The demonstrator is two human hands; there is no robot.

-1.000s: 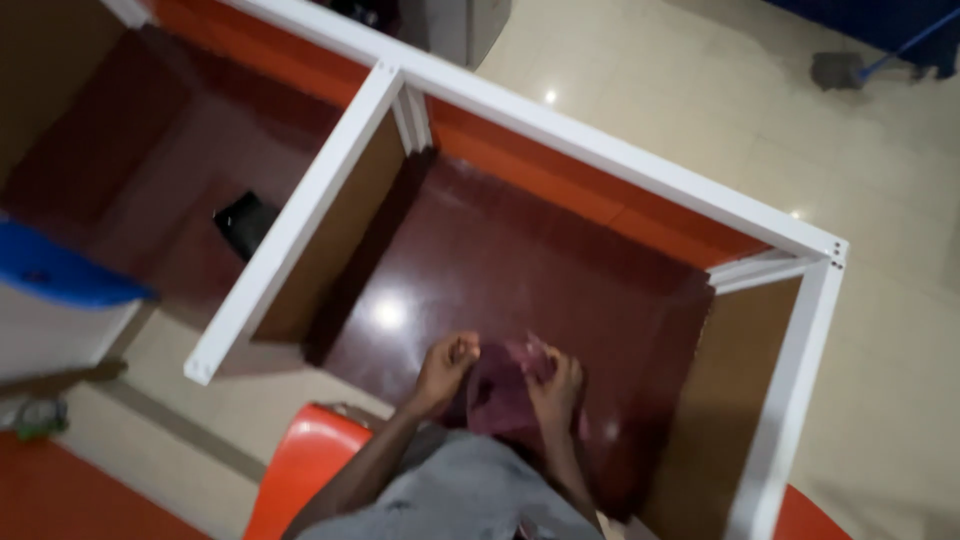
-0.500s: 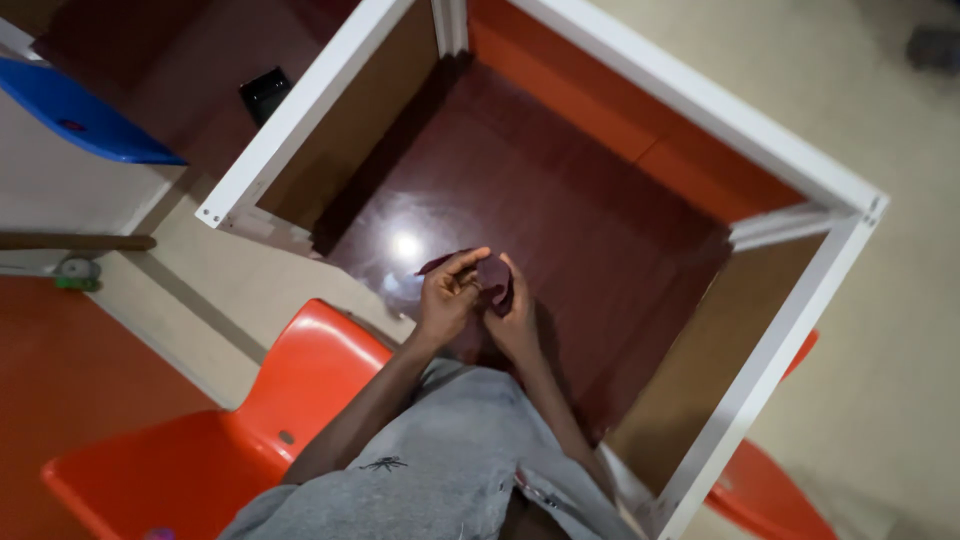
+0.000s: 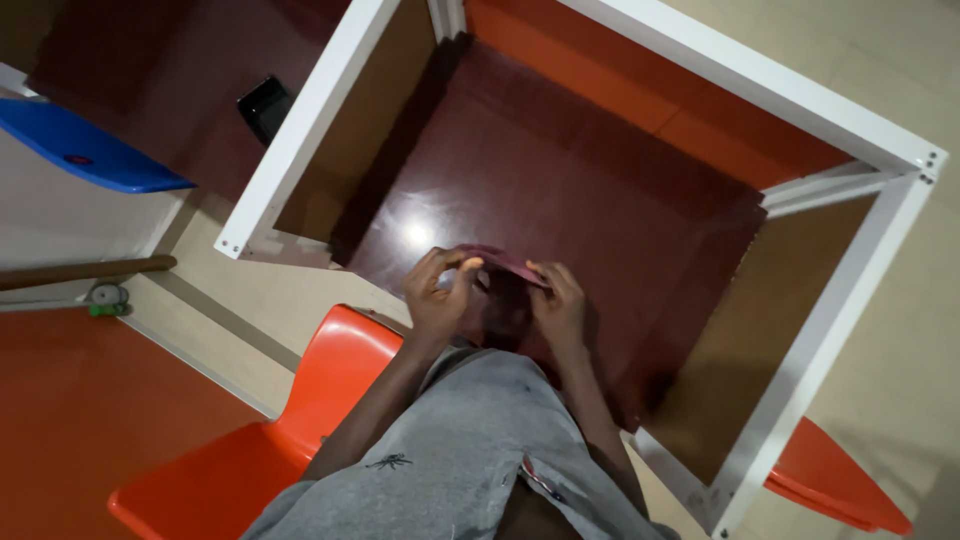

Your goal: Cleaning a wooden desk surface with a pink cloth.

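While both hands were raised over the dark red glossy desk top (image 3: pixel 560 190), they gripped one small dark maroon piece of soft material (image 3: pixel 503 262) between them. The left hand (image 3: pixel 437 290) was closed on the piece's left end, thumb and fingers pinched together. The right hand (image 3: pixel 560 303) was closed on its right end, fingers curled over the edge. The piece spanned the gap between the two hands, just above the near edge of the desk top; what kind of material it was could not be made out.

A bright spot of reflected light lay on the desk top, just left of the left hand. White flat partition frames (image 3: pixel 700 70) enclosed the desk top on its far, left and right sides, with an orange panel (image 3: pixel 640 95) along the far side. Beyond the left partition, a black flat rectangular object (image 3: pixel 264 103) lay on a neighbouring dark red surface. An orange moulded plastic chair (image 3: pixel 290 430) stood on the near side of the desk top, under the person, who wore grey clothing (image 3: pixel 460 450). A blue plastic chair seat (image 3: pixel 90 155) was well apart, far to the left of the desk top. A second orange plastic seat (image 3: pixel 830 480) showed past the right partition.
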